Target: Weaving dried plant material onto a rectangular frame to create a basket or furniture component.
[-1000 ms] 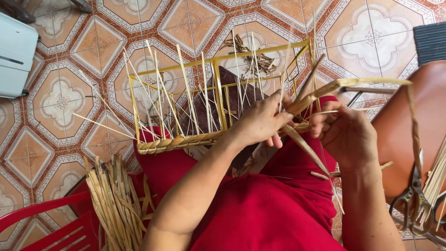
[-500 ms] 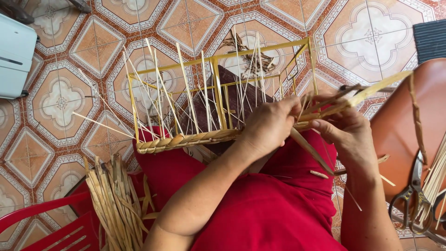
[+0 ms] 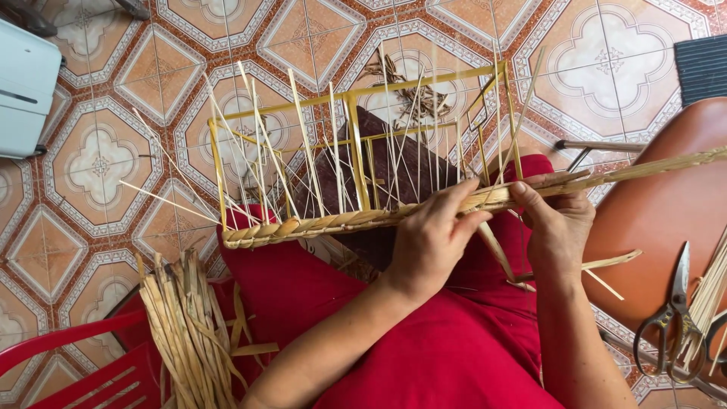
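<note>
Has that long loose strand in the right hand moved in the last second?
Yes. The loose strand looped above the brown chair a second ago; now it lies nearly straight across the chair's top, pulled taut by the right hand.

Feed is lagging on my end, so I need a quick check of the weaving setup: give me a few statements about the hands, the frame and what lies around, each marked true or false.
1. Both hands grip the braided rim of the yellow wire frame. True: the left hand and right hand both pinch the braided straw edge.
2. The scissors are in the right hand. False: the scissors lie on the brown seat to the right.
3. A bundle of straw strips lies by a red plastic chair. True.
4. The floor is plain grey concrete. False: it is patterned floor tile.
5. The frame rests on a table. False: it rests over the person's red-clothed lap.
</note>
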